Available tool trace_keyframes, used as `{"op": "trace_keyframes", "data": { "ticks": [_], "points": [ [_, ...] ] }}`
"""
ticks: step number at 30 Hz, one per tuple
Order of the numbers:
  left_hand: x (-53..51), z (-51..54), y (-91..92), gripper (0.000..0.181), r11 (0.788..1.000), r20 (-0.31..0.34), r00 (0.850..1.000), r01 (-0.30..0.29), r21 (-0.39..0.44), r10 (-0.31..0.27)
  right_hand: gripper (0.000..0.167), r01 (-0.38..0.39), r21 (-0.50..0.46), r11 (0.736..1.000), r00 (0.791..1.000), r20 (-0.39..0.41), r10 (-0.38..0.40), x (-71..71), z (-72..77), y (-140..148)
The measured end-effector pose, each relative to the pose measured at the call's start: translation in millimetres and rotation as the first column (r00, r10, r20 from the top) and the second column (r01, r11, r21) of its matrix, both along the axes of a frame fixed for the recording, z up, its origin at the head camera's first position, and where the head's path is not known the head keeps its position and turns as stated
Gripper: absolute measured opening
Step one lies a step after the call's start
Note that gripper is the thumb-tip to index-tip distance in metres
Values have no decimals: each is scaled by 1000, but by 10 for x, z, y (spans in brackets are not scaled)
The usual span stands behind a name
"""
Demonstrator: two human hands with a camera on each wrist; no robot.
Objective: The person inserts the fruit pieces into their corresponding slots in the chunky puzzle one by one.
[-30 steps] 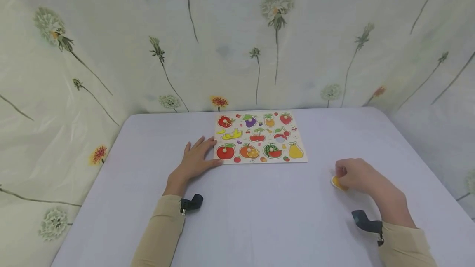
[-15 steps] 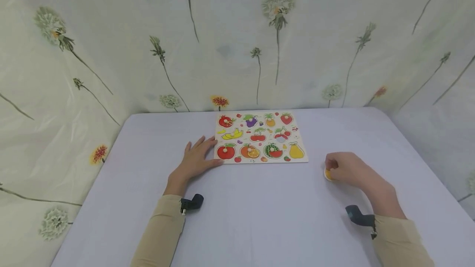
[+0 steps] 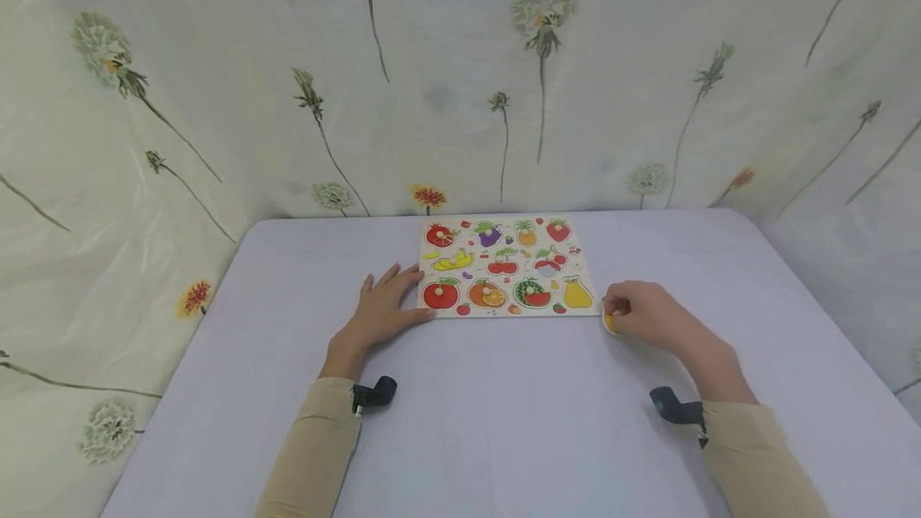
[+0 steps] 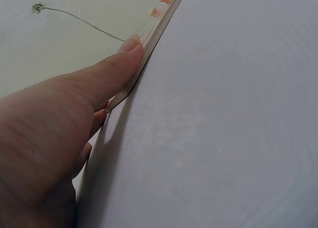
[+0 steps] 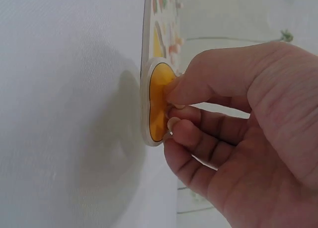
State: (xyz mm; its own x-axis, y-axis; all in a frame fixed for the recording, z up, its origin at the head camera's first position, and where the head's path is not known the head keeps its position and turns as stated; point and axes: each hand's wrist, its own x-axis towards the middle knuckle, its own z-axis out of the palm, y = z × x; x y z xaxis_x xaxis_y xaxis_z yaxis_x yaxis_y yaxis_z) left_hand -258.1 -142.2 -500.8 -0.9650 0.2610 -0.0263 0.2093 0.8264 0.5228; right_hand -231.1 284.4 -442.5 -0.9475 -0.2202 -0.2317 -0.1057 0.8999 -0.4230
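Observation:
A wooden fruit puzzle board (image 3: pixel 504 316) lies flat at the back middle of the table. My left hand (image 3: pixel 377 312) rests at its left end, fingers spread, the thumb (image 4: pixel 117 71) on the board's near left corner. Close to the board's near right corner, my right hand (image 3: pixel 651 318) pinches a yellow pear puzzle piece (image 5: pixel 158 101) by its knob, with the thumb and fingertips. In the right wrist view the piece is tilted on edge, and the knob is mostly hidden by the fingers. Beside it on the board is a yellow pear picture (image 3: pixel 577 293) without a knob.
Several knobbed fruit pieces sit in the board, among them an apple (image 3: pixel 440 294), an orange (image 3: pixel 486 294) and a watermelon (image 3: pixel 531 292). A white cloth covers the table (image 3: pixel 489 422). A flowered curtain (image 3: pixel 446 142) hangs along the back edge and sides.
My right hand has moved left and away from me with the pear piece, up to the board's near right corner. The left hand has stayed on the board.

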Motion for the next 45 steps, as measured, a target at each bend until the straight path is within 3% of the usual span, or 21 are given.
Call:
{"op": "trace_keyframes", "data": {
  "ticks": [14,26,45],
  "points": [
    [11,-1,3,79,1000,-13,1000,-1,7,1,7,-14,-41,999,1000,13,15,-161,-14,-167],
    [9,12,8,79,1000,-11,1000,-2,3,2,10,-11,-45,999,999,-45,9,-256,-18,-265],
    [-3,6,6,80,1000,-15,1000,0,5,0,10,-52,1,999,999,5,52,-494,-53,-367]
  ]
}}
